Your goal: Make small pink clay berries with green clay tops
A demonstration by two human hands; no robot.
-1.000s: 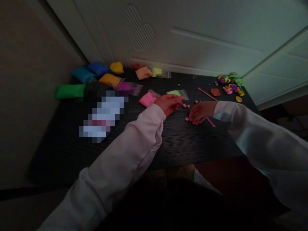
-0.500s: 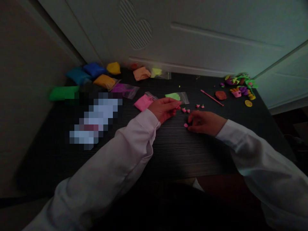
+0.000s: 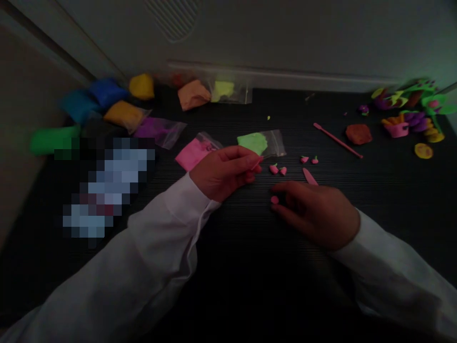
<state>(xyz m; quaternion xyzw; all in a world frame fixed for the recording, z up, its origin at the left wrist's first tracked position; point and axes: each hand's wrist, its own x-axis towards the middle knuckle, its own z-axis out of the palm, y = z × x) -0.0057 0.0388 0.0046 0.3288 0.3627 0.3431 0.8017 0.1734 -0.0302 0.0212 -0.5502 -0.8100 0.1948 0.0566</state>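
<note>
My left hand (image 3: 228,172) is closed in a pinch on a small pink clay piece (image 3: 257,163), held above the table. My right hand (image 3: 316,212) is low over the tabletop, thumb and forefinger apart. Between those fingertips sits a small pink clay disc (image 3: 274,200); whether the thumb touches it I cannot tell. Behind the right hand a pink modelling knife (image 3: 310,176) shows in part. Several tiny pink clay fruits with green tops, such as this fruit (image 3: 273,168), lie just beyond the hands.
A light-green clay bag (image 3: 253,143) and a pink clay bag (image 3: 194,153) lie behind my left hand. More coloured clay packs (image 3: 107,93) line the back left. A pink stick tool (image 3: 338,140), brown clay (image 3: 358,134) and finished clay figures (image 3: 396,126) occupy the right.
The view has moved closer and tilted down. My right hand has shifted so the pink disc now sits between its fingertips, and the pink knife shows. The left hand keeps its pinch.
</note>
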